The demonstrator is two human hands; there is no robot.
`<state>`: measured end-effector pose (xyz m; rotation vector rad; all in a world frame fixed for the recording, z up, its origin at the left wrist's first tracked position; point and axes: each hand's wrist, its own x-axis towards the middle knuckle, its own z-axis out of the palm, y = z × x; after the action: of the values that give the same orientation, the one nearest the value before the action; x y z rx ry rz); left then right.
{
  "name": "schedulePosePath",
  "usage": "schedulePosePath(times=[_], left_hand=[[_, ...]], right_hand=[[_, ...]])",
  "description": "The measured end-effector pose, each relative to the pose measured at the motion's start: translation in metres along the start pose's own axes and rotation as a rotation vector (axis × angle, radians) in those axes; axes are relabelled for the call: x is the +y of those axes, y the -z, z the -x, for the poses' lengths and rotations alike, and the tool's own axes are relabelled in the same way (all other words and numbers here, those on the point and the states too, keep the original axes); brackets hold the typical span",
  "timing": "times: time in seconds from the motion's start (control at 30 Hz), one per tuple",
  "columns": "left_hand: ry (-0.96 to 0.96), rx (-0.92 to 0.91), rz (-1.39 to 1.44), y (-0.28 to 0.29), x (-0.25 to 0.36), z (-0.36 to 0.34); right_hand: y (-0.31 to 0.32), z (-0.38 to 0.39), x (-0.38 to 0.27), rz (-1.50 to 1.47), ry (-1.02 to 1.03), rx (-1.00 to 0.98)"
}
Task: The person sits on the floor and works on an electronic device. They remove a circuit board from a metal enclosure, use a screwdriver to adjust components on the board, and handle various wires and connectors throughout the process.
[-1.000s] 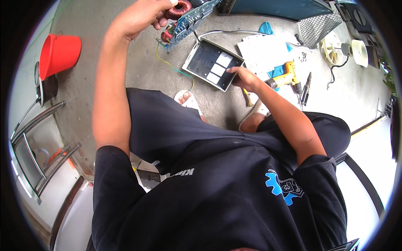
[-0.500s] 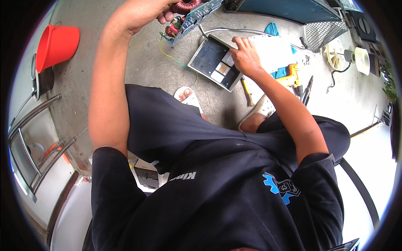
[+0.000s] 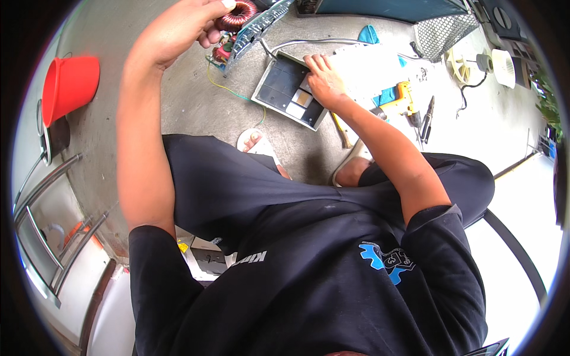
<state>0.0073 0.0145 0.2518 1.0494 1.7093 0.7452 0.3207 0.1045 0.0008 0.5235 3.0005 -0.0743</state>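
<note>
At the top left, my left hand [image 3: 193, 26] holds a circuit board [image 3: 256, 34] by its component side, fingers closed near a copper-wound coil [image 3: 238, 15]. The board is tilted on edge, and a yellow-green wire [image 3: 228, 89] trails from it. My right hand [image 3: 326, 83] grips the right-hand rim of a shallow dark box [image 3: 276, 80] with a pale edge; its thumb is hidden. Inside the box lie pale and brown rectangular patches. A grey cable [image 3: 314, 41] runs behind the box.
A yellow power drill [image 3: 399, 99], a brush [image 3: 342, 132] and pen-like tools [image 3: 427, 121] lie on the right. Farther off are fan wheels [image 3: 503, 68] and a mesh-sided bin [image 3: 445, 35]. A red bucket [image 3: 70, 89] stands left, above a metal-framed chair [image 3: 53, 202].
The view has shifted, so most things sit further left. The board and my left hand are slightly lower, showing more of the coil. My right hand has slid a little left along the box.
</note>
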Motion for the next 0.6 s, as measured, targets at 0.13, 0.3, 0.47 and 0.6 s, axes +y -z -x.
schedulePosePath(times=[0.13, 0.3, 0.47, 0.6], left_hand=[[0.030, 0.013, 0.036, -0.002, 0.000, -0.001], [0.026, 0.012, 0.030, -0.003, 0.001, -0.002], [0.037, 0.008, 0.052, -0.007, 0.004, -0.001], [0.030, 0.003, 0.037, -0.007, 0.006, -0.001]], right_hand=[[0.000, -0.001, 0.003, 0.065, 0.071, 0.057], [0.001, 0.000, 0.009, 0.088, 0.122, 0.019], [-0.001, 0.002, 0.012, 0.012, 0.118, 0.021], [-0.006, 0.004, 0.013, -0.133, 0.021, 0.022]])
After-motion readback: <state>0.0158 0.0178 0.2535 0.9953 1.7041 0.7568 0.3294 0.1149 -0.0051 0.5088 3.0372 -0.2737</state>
